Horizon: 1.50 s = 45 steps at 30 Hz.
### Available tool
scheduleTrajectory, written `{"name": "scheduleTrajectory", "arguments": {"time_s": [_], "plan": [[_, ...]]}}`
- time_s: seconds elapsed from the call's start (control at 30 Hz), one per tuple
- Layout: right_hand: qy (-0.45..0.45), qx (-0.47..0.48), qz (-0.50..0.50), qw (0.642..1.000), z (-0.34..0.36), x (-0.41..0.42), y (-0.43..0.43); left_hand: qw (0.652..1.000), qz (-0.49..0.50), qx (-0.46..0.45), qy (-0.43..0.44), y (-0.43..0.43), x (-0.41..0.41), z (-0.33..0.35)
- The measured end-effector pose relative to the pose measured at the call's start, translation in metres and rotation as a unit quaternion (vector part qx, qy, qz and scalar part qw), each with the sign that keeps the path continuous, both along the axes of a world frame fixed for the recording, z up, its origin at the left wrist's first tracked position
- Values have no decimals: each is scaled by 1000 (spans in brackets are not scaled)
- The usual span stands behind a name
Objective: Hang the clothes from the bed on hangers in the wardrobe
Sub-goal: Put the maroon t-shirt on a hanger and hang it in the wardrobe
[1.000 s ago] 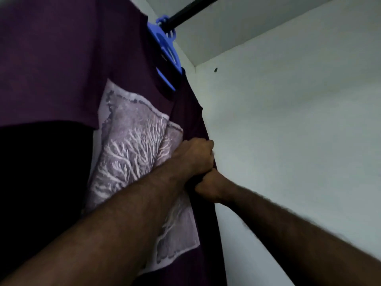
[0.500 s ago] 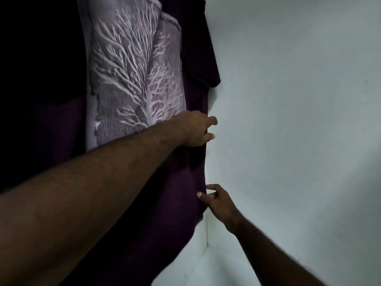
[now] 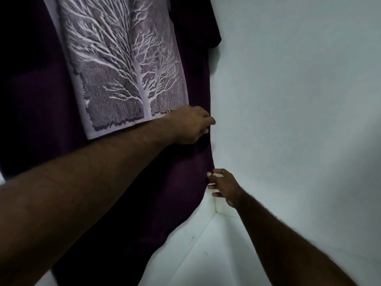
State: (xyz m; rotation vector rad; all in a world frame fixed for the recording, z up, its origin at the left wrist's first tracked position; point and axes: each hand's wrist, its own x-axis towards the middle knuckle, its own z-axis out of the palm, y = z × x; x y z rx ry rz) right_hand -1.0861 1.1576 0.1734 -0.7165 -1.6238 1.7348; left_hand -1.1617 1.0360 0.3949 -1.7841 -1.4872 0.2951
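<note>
Just beside the wall [image 3: 288, 100], left hand [image 3: 189, 125] and right hand [image 3: 225, 187] pinch the shirt [image 3: 175, 182]

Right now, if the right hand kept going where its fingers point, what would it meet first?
The side edge of the purple T-shirt; the right hand seems to touch it, though depth is unclear.

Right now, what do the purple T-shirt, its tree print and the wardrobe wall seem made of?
Purple T-shirt: soft matte knit, probably cotton; it drapes in folds.
Tree print: pale matte ink, flat on the cloth.
Wardrobe wall: smooth white panel, painted or laminated.
</note>
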Motion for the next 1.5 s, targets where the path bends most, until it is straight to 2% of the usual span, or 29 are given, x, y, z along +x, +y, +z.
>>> {"name": "scheduleTrajectory", "arguments": {"time_s": [0.07,0.13,0.3,0.43,0.53,0.63,0.7,0.77,0.8,0.87,0.97,1.0,1.07,1.13,1.2,1.33,1.43,1.5], "plan": [[19,-40,-47,998,1,-4,5,999,3,-15,32,0,1,-4],[34,-62,-46,996,1,-8,9,998,15,-35,50,0,2,-12],[99,-59,-81,990,7,-21,13,991,72,-73,81,-3,3,-31],[60,-14,-204,977,-4,-19,22,986,98,-97,90,-12,-6,-46],[48,-9,-232,971,-12,-7,24,978,134,-130,98,-26,-20,-56],[114,-72,-158,978,-1,1,22,974,141,-144,102,-34,-25,-62],[199,-150,-51,967,8,4,18,976,133,-144,95,-34,-24,-65],[241,-187,13,952,11,4,21,976,133,-147,92,-35,-23,-68],[234,-172,13,957,12,5,21,975,134,-150,92,-36,-23,-69],[157,-86,-69,981,9,5,24,973,138,-158,97,-39,-24,-72],[35,19,-206,978,4,5,30,971,137,-167,104,-45,-23,-76],[-3,37,-225,974,5,6,30,971,135,-166,105,-47,-22,-76],[-25,11,-224,974,7,8,30,973,132,-163,97,-54,-20,-80],[-8,-44,-207,977,9,14,24,976,132,-156,81,-61,-19,-84],[-28,-55,-222,973,7,23,17,979,132,-144,56,-71,-19,-89],[-110,14,-289,951,8,38,-12,991,96,-82,-46,-91,-11,-104],[-38,108,-344,932,26,30,-52,985,34,23,-170,-111,7,-114],[29,168,-325,930,42,20,-91,963,-44,129,-231,-130,25,-115]]}}
